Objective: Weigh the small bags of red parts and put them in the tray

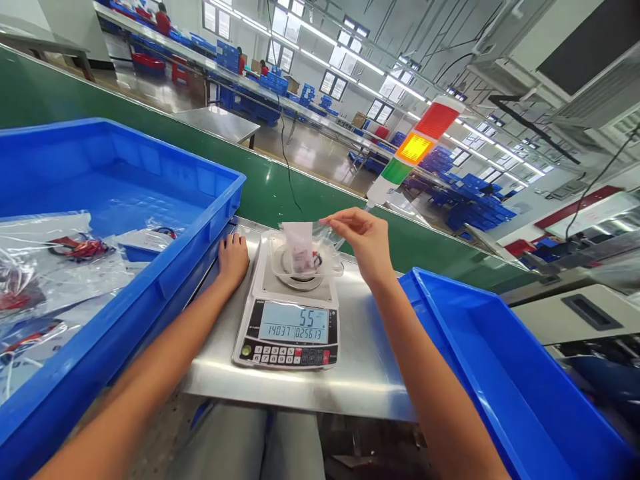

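Note:
A counting scale (287, 330) stands on the metal bench in front of me, its display showing 55 on the top line. On its round pan lies a clear plastic bag (325, 259) with a white printed label (299, 245) and small red and black parts inside. My right hand (363, 240) pinches the bag's upper right edge between thumb and fingertips. To the left of the scale, my left hand (233, 259) rests palm down on the bench with its fingers stretched out, holding nothing.
A blue bin (200, 230) on the left holds several clear bags with red and black wiring. Another blue bin (435, 300) is at the right. A signal tower (415, 148), lit yellow, rises behind the scale by a green barrier (265, 177). Workers sit far back.

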Tool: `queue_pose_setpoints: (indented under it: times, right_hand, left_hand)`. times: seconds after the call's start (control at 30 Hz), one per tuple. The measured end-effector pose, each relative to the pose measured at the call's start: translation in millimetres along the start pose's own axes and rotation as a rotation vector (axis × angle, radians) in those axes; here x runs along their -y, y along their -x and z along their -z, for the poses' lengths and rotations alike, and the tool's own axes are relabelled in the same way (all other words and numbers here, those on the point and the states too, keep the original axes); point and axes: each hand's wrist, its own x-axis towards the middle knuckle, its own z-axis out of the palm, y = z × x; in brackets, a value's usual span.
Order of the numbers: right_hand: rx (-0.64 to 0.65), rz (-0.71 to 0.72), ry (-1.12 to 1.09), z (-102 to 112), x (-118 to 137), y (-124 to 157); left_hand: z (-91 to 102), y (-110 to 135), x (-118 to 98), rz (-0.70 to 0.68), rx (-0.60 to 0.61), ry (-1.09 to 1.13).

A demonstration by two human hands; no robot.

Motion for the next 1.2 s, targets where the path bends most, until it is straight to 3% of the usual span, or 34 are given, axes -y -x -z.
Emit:
queue_pose_setpoints:
  times: [0.17, 0.3, 0.43, 0.5, 0.6, 0.73, 0.87, 1.2]
  right_hand:
    - [-0.075, -0.123, -0.196, -1.2, -28.7, 8.0]
    - [-0.124, -0.204, -0.166, 12.0, -55.3, 5.2]
    - [-0.31, -0.168, 0.085, 43.6, -92.6, 17.9]
    - [-0.359, -0.213, 0.326, 60.7, -116.9, 35.6]
    - [-0.325, -0.35, 0.666, 77.4, -154.9, 73.2]
    - [-0.224, -0.459, 0.803, 78.1, -192.8, 120.9]
    - [-0.157, -0.499, 0.888, 72.6, -209.5, 141.9]
    - [-0.134, -0.479, 0.973, 74.8, -214.3, 143.7]
  left_hand:
    - [2.1, 0.8, -0.6, -0.001, -0.001, 0.006]
    - [3.3, 1.2, -0.8, -0.002, 0.0, 0.006]
    - [3.3, 1.0, -0.4, -0.004, 0.0, 0.012]
    - [3.0, 0.8, -0.4, -0.002, -0.003, 0.018]
    - [2.5, 0.4, -0.6, 0.003, -0.009, 0.029]
    - [1.9, 0.1, -0.6, 0.009, -0.01, 0.036]
    - [2.2, 0.9, -0.4, 0.01, -0.003, 0.037]
    - [-1.8, 1.2, 5.7, 0.032, -0.008, 0.118]
